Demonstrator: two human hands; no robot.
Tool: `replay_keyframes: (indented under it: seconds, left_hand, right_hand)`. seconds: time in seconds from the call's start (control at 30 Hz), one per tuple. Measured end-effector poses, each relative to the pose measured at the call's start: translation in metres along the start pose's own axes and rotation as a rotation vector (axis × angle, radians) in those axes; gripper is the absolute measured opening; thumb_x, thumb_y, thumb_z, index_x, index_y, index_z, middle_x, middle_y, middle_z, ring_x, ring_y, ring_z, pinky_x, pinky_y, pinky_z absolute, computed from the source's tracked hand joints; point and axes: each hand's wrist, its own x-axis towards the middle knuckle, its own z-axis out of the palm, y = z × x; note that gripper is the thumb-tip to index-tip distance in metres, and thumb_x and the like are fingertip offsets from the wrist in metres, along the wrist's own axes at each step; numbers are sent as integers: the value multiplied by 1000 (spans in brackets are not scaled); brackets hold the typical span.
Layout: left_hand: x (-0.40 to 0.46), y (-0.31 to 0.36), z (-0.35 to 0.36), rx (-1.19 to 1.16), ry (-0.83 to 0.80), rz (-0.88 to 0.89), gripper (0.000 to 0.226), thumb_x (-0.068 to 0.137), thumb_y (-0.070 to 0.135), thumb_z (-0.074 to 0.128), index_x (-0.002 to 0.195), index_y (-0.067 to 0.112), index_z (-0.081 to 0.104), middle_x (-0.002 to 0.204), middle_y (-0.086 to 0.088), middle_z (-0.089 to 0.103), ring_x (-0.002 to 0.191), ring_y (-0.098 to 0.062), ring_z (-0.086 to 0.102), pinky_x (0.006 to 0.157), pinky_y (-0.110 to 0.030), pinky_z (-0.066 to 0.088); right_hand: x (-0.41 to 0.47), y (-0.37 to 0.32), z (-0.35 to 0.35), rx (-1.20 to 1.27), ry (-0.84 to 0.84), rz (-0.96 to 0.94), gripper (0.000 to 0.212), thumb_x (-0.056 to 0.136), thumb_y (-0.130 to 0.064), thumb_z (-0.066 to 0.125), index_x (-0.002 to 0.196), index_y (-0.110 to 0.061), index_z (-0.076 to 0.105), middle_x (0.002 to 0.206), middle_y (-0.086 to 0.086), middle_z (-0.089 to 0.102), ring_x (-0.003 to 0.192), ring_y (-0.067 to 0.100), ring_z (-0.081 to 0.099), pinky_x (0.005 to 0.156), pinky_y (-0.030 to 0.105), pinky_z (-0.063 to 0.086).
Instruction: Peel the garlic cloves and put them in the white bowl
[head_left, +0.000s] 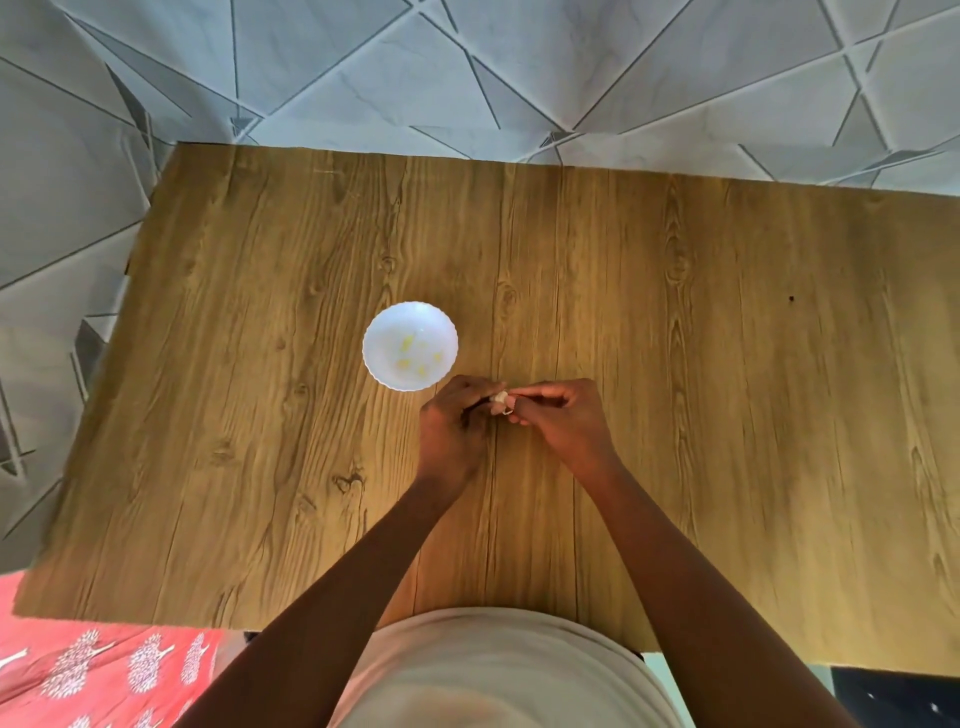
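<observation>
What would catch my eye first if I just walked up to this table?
Probably the two hands meeting at the middle of the wooden table: the left hand and right hand both pinch a small garlic clove between them. Just beyond the left hand sits a white bowl with a few yellowish peeled cloves inside.
</observation>
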Motion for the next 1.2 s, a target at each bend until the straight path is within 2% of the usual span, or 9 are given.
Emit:
replay_keyframes:
  seconds: [0.13,0.23,0.33,0.5,0.63,0.87,1.03,1.13,1.2]
  left_hand:
    - [-2,-1,-2,23,-19,58,33,86,-16,70,108,6,79,103,-1,71,94,-7,69,82,-16,54]
    - [-2,-2,-3,86,-38,112,34,85,-16,68,109,5,78,105,-3,71,95,-12,69,85,-21,56]
    - [-3,-3,-3,171,-41,176,34,83,-16,66,110,3,76,108,-7,70,97,-16,68,88,-17,52]
    - [-4,-8,-2,166,10,128,32,86,-12,69,111,6,75,111,-3,70,101,-17,68,86,-31,58]
    - [-6,-8,-2,128,9,130,33,86,-14,69,111,7,76,112,-2,70,103,-12,68,87,-27,58]
    - [-15,0,-10,168,75,143,31,89,-10,67,115,4,73,125,-6,66,110,-5,61,93,-8,46]
    - [-43,13,-11,73,82,112,20,95,4,72,112,12,77,103,2,72,90,-4,66,73,-16,50]
    - [-53,18,-8,-50,68,10,23,93,1,73,109,15,80,98,4,75,83,-14,70,69,-37,57]
    - [-59,20,-8,-82,98,-12,30,91,-6,70,105,18,80,94,4,76,79,-16,71,68,-44,58]
  right_hand:
    - [2,-6,0,-65,21,-1,14,80,-13,86,92,-6,81,72,7,76,69,29,75,69,36,62]
    - [3,-7,3,-208,37,-51,14,78,-16,87,90,-10,82,71,-2,76,66,14,74,66,30,61]
    - [0,-5,6,-343,51,-130,16,79,-23,87,92,-16,82,77,-9,76,69,5,73,68,29,62]
    - [-5,-3,5,-105,107,-76,10,86,-6,80,96,-7,78,79,3,78,70,19,77,69,38,65]
    - [-6,-1,3,-29,92,-40,11,89,-2,76,99,-4,77,80,6,78,73,23,77,70,33,64]
    - [-17,5,-3,-259,105,-136,5,89,-10,76,91,-15,78,71,-5,74,65,11,73,69,39,63]
    - [-34,3,2,-317,76,-280,10,86,-11,80,96,-14,81,79,-8,76,73,5,72,74,26,60]
    - [-46,5,2,-330,76,-348,17,84,-8,82,100,-15,82,89,-7,78,81,3,72,78,23,59]
    - [-53,7,0,-265,61,-350,20,83,-4,81,100,-14,82,91,-7,78,83,3,73,79,25,60]
